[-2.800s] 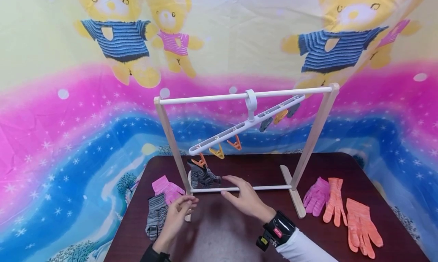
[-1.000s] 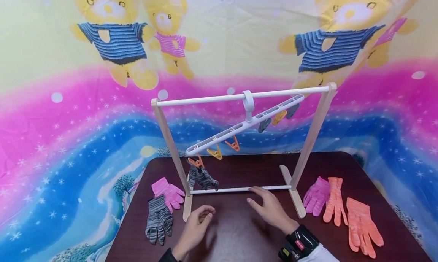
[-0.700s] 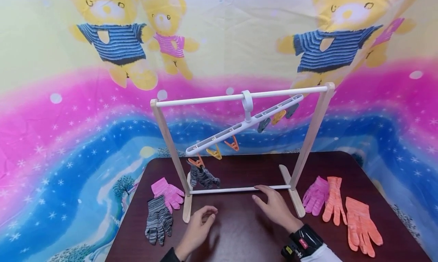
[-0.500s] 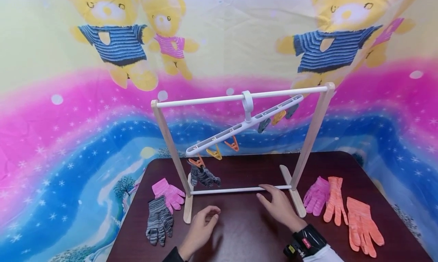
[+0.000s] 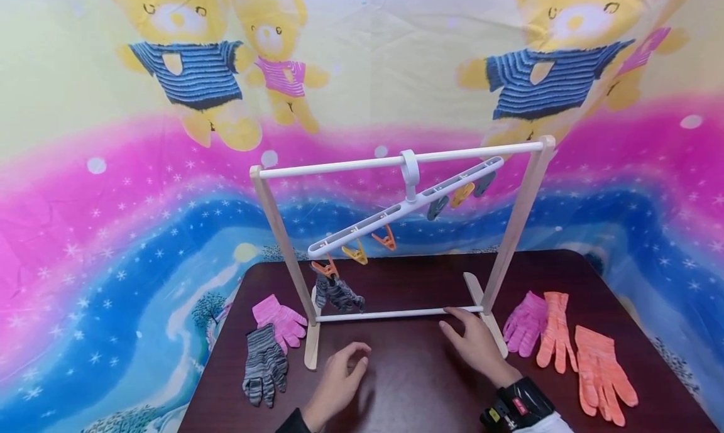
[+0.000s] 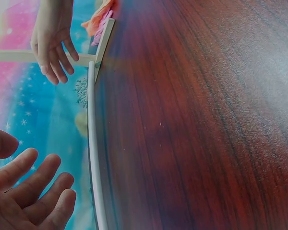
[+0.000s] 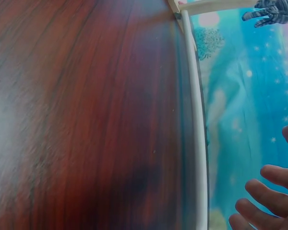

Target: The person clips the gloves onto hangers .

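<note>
My left hand (image 5: 341, 378) hovers over the table in front of the rack's left half, fingers relaxed and holding nothing. To the right, my right hand (image 5: 476, 344) has loosely spread fingers, its fingertips overlapping the lower white rod (image 5: 396, 313) in the head view. A grey-black knit glove (image 5: 338, 293) hangs from an orange clip (image 5: 325, 269) at the low left end of the tilted white hanger (image 5: 362, 229). Beside the rack's left foot lie a second grey-black glove (image 5: 264, 364) and a pink glove (image 5: 281, 320). Both palms look bare in the wrist views.
The wooden rack (image 5: 515, 232) carries the hanger on its top rod. Several other clips, such as a yellow clip (image 5: 355, 253), hold nothing. Right of the rack lie a pink glove (image 5: 525, 325) and two orange gloves, one slim (image 5: 556, 332), one spread out (image 5: 604, 373). A printed cloth (image 5: 362, 93) hangs behind.
My right hand has left the hanging glove's side and moved right toward the rack's right foot. The left hand has come away from the gloves on the left, moving right and nearer. The hanging glove stays clipped.
</note>
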Available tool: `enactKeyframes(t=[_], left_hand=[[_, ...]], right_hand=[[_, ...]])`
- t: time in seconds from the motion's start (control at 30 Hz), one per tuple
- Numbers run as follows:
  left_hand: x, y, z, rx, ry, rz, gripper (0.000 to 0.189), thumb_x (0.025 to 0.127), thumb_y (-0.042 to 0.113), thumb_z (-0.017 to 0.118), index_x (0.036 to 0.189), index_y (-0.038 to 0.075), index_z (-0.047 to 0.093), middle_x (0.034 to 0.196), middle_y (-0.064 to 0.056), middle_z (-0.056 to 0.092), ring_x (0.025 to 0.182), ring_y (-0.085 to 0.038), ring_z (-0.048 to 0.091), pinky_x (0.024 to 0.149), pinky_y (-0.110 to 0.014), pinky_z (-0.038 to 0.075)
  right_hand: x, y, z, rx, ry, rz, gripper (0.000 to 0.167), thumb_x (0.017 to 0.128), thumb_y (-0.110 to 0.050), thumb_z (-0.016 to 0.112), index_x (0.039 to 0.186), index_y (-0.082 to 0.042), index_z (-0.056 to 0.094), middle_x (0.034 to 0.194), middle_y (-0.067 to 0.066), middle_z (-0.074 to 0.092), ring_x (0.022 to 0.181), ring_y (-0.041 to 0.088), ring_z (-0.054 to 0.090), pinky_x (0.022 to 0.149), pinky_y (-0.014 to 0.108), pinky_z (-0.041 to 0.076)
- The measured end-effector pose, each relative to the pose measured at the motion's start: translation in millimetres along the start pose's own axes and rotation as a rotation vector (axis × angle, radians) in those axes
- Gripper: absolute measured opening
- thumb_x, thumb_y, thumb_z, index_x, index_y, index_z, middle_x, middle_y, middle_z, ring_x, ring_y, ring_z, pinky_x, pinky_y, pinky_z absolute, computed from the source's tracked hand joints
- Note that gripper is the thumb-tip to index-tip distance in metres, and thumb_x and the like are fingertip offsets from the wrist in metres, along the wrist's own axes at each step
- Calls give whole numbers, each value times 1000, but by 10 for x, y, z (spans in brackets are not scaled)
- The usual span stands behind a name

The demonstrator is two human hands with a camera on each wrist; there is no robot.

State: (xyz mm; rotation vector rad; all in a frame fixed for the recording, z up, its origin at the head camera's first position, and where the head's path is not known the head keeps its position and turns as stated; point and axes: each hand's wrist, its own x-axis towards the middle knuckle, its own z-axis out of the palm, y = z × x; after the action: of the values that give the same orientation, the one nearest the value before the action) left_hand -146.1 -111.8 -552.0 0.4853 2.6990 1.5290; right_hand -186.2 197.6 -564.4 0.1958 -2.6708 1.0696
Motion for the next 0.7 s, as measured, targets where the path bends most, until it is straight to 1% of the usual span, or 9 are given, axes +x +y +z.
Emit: enactKeyframes(t=[0.07,0.13,0.27,0.37,0.5,0.6,0.7], left_hand=[[-5,5,8,5,-9,-2,16,98,11,60,111,14,69,109,-11,74,93,-9,72,79,-23,56],[-8,22,13,-5,-25,-6,16,98,12,60,112,15,69,110,-13,74,93,-11,73,79,-23,56],[-12,49,30,-2,-54,-7,16,99,13,60,112,16,69,109,-12,74,93,-13,74,78,-26,56],[-20,61,56,31,-58,-2,17,99,14,60,112,17,69,107,-10,75,92,-8,71,79,-28,55],[-32,81,99,59,-71,-6,17,98,14,61,112,18,69,109,-10,75,92,-6,69,81,-32,55],[-36,105,135,48,-101,-17,17,98,15,60,113,18,69,112,-10,75,97,-9,70,85,-35,57],[-41,125,170,53,-123,-5,17,98,15,60,113,16,69,113,-9,74,104,-14,70,87,-37,59]], right_hand=[[-13,42,-22,-10,5,6,40,95,-23,69,128,0,66,128,21,68,122,39,64,101,55,49],[-24,86,-48,-22,13,11,40,95,-23,70,127,0,67,128,21,69,122,39,64,100,56,49],[-50,166,-116,-39,14,39,40,95,-24,69,128,-1,67,128,23,68,123,41,62,101,58,48],[-76,213,-165,-47,9,60,39,96,-24,69,128,-1,66,129,24,67,124,43,62,100,60,47],[-99,253,-219,-47,16,81,39,96,-23,68,128,-1,66,128,26,67,121,44,63,97,60,48],[-109,275,-258,-48,53,105,39,96,-22,68,126,2,66,125,28,67,117,45,64,96,61,49],[-123,297,-311,-46,102,142,38,96,-21,67,123,6,67,122,32,67,113,47,65,94,62,49]])
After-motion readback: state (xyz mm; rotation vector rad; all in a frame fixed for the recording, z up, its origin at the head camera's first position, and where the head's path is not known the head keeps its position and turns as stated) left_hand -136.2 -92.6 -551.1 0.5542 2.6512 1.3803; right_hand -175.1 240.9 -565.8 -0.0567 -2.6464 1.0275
